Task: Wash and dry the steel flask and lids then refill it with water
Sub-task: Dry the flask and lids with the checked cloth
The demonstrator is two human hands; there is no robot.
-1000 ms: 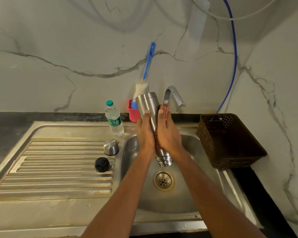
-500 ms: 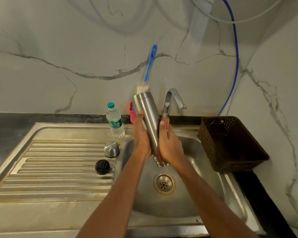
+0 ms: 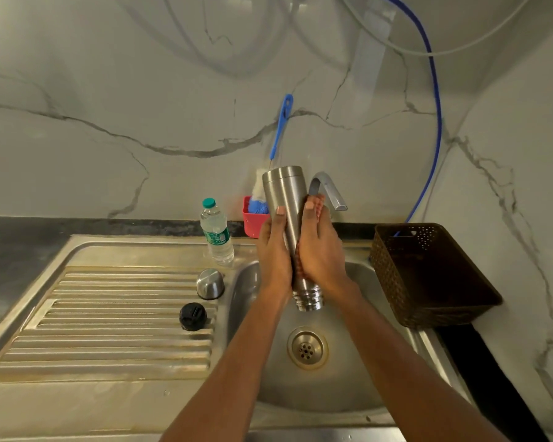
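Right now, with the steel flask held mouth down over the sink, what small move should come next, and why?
Probably slide the right hand and its reddish cloth up the cylindrical steel flask: the cloth reaches only its middle, the raised base end is uncovered, and the left hand grips the body over the steel sink.

A brown perforated basket (image 3: pixel 428 275) sits right of the sink (image 3: pixel 245 291); a blue-handled bottle brush (image 3: pixel 280 129) stands in a red holder (image 3: pixel 252 223).

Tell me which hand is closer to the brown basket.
The right hand. It grips the flask on the side facing the basket; the left hand grips the flask's far side.
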